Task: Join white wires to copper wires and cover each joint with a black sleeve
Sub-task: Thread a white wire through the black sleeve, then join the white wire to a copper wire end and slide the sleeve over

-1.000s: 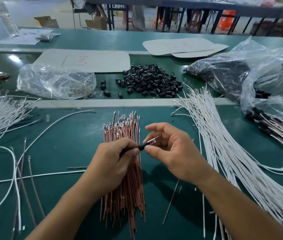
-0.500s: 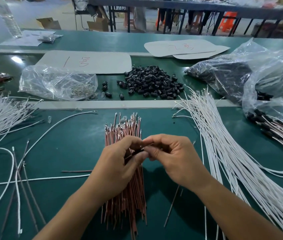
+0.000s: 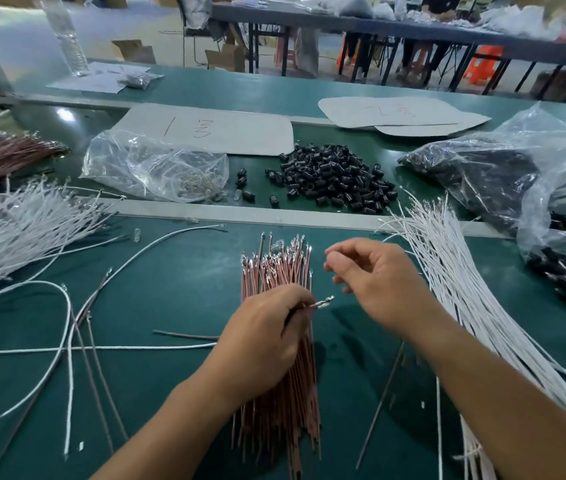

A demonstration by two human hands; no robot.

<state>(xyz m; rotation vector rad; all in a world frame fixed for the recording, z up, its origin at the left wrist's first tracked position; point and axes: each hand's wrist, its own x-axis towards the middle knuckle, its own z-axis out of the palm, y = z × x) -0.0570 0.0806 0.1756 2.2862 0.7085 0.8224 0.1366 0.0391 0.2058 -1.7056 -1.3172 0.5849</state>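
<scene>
The left hand (image 3: 264, 337) pinches one copper wire (image 3: 324, 301) between thumb and fingertips, the wire's metal tip sticking out to the right, just above the bundle of copper wires (image 3: 274, 271) lying under that hand. Half a second ago both hands were bunched together over this wire; now the right hand (image 3: 375, 282) has lifted away up and to the right, well apart from the tip. Its fingers are loosely curled with thumb and forefinger close together, but it is too blurred to tell whether they pinch anything.

Everything sits on a green mat (image 3: 177, 289). Right of the hands a long sheaf of white wires (image 3: 465, 289) fans toward the near edge; more white wire is heaped at the far left (image 3: 14, 230), with loose strands curling across the mat. Beyond a grey strip (image 3: 274, 211) lie a pile of black sleeves (image 3: 333, 178), a clear bag (image 3: 156, 164), a cardboard sheet (image 3: 212, 129) and bulky plastic bags (image 3: 517, 174). A bottle (image 3: 66, 36) stands at the back; further off, a long table with people seated.

Bare mat shows left of the bundle, and between it and the white sheaf, where only a thin stray wire (image 3: 382, 403) lies.
</scene>
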